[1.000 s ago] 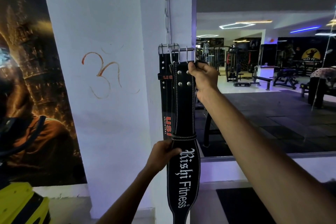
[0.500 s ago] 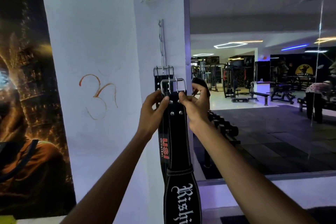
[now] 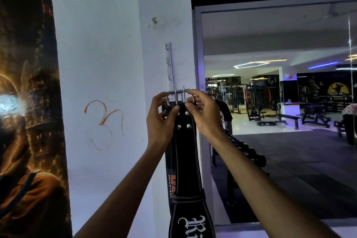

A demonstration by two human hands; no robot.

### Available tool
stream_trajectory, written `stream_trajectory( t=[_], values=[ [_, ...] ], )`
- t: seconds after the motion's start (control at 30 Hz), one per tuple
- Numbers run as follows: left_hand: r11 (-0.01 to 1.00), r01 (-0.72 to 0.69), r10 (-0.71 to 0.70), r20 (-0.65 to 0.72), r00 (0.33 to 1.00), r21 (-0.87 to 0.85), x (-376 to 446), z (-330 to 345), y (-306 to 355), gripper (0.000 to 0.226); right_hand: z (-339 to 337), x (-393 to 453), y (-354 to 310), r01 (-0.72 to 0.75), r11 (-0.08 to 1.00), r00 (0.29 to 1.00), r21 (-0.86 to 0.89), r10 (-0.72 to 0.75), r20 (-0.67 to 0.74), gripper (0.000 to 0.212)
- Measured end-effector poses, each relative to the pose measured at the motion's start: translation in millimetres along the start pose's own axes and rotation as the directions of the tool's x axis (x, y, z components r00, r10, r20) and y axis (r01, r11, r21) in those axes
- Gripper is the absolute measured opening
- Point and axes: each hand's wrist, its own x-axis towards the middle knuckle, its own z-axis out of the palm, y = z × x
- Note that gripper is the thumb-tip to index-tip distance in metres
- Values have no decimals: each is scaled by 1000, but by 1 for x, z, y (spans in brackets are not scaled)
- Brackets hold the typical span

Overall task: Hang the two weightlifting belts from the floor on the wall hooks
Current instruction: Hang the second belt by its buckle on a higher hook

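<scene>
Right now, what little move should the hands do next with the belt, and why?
Probably lift the buckle a bit and slip it over a hook on the rail. Both hands, left hand and right hand, pinch the front belt at its top, level with the rail's bottom; the other belt hangs behind it.

Both hands, left hand [image 3: 161, 120] and right hand [image 3: 204, 116], pinched the top of the black weightlifting belt [image 3: 185, 152] beside its metal buckle [image 3: 179, 97]. Behind it a second belt [image 3: 171, 179] hung against the white pillar [image 3: 108, 63], below the hook rail [image 3: 169, 63].
</scene>
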Motion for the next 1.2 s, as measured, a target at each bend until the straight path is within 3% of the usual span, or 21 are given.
stream_trajectory(
  t=[0.2, 0.47, 0.67, 0.7, 0.8, 0.9, 0.93, 1.0, 1.07, 1.1, 1.2],
  values=[
    [987, -128, 122, 62, 991, 95, 48, 3, -32, 27, 15, 37, 21, -19, 998, 998, 57, 23, -58, 32],
    [992, -95, 106, 146, 984, -78, 125, 1, -70, 25, 64, 97, 53, 52, 998, 975, 42, -42, -220, 27],
    [982, -17, 39, 113, 993, -189, 181, 10, -87, 60, 92, 155, 67, 40, 998, 952, 40, -25, -305, 41],
    [982, 4, 15, 101, 995, -191, 189, 12, -89, 57, 96, 163, 68, 38, 999, 951, 37, -25, -309, 41],
    [981, -62, 72, 49, 996, -185, 216, 17, -97, 18, 105, 186, 72, 28, 998, 947, 55, -8, -321, 35],
    [977, -102, 117, 73, 990, -187, 242, 23, -106, 12, 109, 210, 78, 27, 998, 954, 58, -8, -299, 7],
    [977, -101, 119, 88, 989, -187, 251, 25, -110, 13, 110, 219, 80, 20, 999, 954, 50, -4, -298, 9],
    [982, -89, 104, 82, 991, -166, 270, 30, -118, 34, 112, 235, 85, 1, 1000, 953, 10, 2, -303, 22],
    [991, -78, 84, 51, 995, -113, 283, 33, -124, 67, 115, 247, 92, -9, 1000, 954, -8, 6, -300, 14],
    [992, -84, 88, 47, 995, -91, 289, 35, -130, 73, 116, 252, 95, -13, 1000, 954, -2, 11, -299, 8],
    [990, -137, 139, 72, 988, -42, 302, 37, -144, 60, 119, 264, 104, -53, 998, 957, -33, 41, -286, 31]
  ],
)
